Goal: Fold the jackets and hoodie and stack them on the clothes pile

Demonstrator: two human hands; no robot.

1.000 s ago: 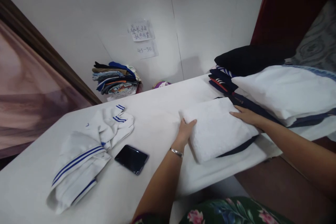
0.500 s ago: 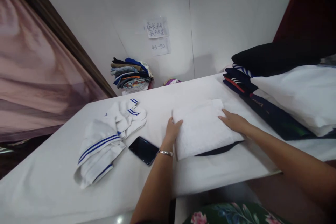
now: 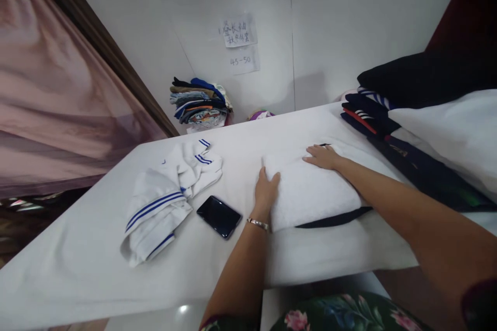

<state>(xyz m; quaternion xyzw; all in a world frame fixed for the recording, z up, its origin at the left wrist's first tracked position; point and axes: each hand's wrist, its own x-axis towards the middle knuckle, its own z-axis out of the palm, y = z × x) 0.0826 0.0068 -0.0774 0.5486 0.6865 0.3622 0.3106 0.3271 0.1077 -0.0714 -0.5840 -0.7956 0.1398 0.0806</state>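
Note:
A folded white garment (image 3: pixel 314 194) with a dark edge showing along its near side lies flat on the white-covered table (image 3: pixel 233 284). At its left edge rests my left hand (image 3: pixel 266 189), thumb apart from the fingers, with a bracelet on the wrist. My right hand (image 3: pixel 321 156) lies flat over the garment's far right corner, fingers stretched out. Left of my left hand is a black phone (image 3: pixel 219 216). Beyond the phone lies a crumpled white garment with blue stripes (image 3: pixel 157 212).
Folded dark clothes (image 3: pixel 399 150) are stacked at the right, with a white garment (image 3: pixel 454 129) and a black one on top. Behind the table's far edge stands a pile of folded clothes (image 3: pixel 200 103). Handwritten paper signs (image 3: pixel 239 31) hang on the wall; a pink curtain (image 3: pixel 73 88) hangs left.
My right hand has moved from the garment's right edge onto its top at the far corner and flattened out. My left hand stays at the left edge. The view has shifted slightly.

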